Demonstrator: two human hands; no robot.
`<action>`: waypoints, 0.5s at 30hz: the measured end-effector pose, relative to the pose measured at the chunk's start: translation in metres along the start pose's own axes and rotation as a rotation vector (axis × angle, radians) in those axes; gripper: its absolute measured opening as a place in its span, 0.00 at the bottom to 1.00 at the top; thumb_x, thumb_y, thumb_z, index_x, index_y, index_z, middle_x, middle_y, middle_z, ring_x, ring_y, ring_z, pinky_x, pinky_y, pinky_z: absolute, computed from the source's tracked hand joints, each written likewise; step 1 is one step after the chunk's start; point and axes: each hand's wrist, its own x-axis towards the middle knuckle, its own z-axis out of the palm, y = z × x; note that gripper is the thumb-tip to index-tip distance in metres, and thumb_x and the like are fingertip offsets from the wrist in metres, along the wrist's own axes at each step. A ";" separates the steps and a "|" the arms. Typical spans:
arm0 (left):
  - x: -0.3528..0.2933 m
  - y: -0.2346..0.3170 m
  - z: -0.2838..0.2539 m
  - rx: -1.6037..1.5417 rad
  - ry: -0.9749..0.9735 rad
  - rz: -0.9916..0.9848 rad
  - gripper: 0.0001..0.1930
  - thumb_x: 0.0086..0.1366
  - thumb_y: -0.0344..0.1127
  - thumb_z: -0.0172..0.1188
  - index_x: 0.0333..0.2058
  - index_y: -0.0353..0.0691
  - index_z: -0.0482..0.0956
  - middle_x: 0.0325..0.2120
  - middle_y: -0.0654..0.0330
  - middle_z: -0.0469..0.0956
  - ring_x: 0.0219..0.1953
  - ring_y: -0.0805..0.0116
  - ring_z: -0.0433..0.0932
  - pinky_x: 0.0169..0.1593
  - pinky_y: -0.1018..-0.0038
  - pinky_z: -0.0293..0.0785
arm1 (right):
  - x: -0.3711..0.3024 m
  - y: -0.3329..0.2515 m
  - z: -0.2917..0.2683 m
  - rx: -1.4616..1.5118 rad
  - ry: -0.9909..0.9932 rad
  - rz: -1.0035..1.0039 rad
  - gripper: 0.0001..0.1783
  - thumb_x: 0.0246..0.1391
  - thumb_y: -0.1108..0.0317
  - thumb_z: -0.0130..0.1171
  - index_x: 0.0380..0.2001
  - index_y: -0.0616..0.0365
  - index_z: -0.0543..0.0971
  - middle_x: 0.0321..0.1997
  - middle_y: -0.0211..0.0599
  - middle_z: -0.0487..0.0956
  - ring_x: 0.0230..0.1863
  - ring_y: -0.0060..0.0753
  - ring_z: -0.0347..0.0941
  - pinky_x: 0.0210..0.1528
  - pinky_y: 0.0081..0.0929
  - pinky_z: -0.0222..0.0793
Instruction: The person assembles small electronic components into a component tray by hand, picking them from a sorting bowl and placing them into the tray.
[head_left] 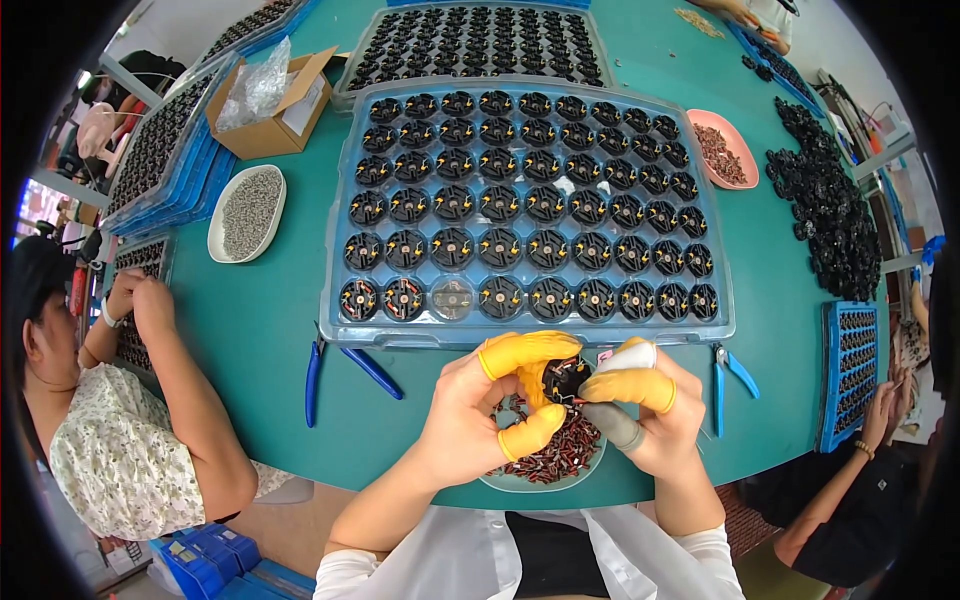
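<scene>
**One round black part (pixel 565 380) held right over a bowl (pixel 545 488) of little red pieces (pixel 555 452)**

So the left hand (pixel 462 405) has the black part gripped between thumb and fingers, all in yellow covers (pixel 530 432). It's up off the bench (pixel 300 250), just in front of a big blue tray (pixel 530 336). The right hand (pixel 662 412) is closed in from the other side, with white, yellow and grey covers on its fingers. Thumb and finger pinch what looks like a red piece at the black part's edge, though it's pretty small to make out.

The blue tray is packed with rows of similar round parts with yellow bits on top. The two leftmost in the front row have reddish bits on them too. Another tray (pixel 343 98) sits right behind.

Tools: pliers with dark blue handles (pixel 312 390) lie spread to the left, cutters with light blue handles (pixel 719 400) to the right. Further left there's a white bowl (pixel 236 259) of silver bits and a cardboard box (pixel 265 137) with clear plastic (pixel 258 85) poking out. Over right, a pink dish (pixel 746 150) of reddish-brown bits, then a big heap of black parts (pixel 825 200). Somebody in a floral top (pixel 125 440) works at the left side of the bench.
</scene>
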 end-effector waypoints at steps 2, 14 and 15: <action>0.001 0.001 0.000 -0.012 -0.001 -0.009 0.22 0.46 0.25 0.61 0.43 0.32 0.68 0.42 0.55 0.68 0.42 0.68 0.69 0.46 0.71 0.66 | -0.001 0.001 0.000 -0.091 0.002 -0.072 0.11 0.31 0.73 0.63 0.25 0.58 0.76 0.24 0.33 0.73 0.19 0.29 0.66 0.21 0.21 0.62; 0.001 -0.002 -0.001 -0.075 0.023 -0.079 0.22 0.46 0.25 0.60 0.43 0.30 0.68 0.41 0.55 0.69 0.40 0.70 0.70 0.44 0.73 0.67 | 0.001 -0.002 -0.001 -0.440 -0.043 -0.331 0.18 0.19 0.75 0.61 0.25 0.60 0.77 0.25 0.35 0.71 0.17 0.28 0.64 0.18 0.20 0.62; 0.001 -0.002 -0.001 -0.073 0.009 -0.058 0.22 0.46 0.25 0.61 0.42 0.30 0.68 0.41 0.55 0.69 0.40 0.70 0.69 0.44 0.73 0.67 | 0.001 -0.002 0.000 -0.439 -0.043 -0.332 0.18 0.19 0.75 0.61 0.25 0.60 0.77 0.25 0.35 0.71 0.17 0.28 0.64 0.18 0.20 0.62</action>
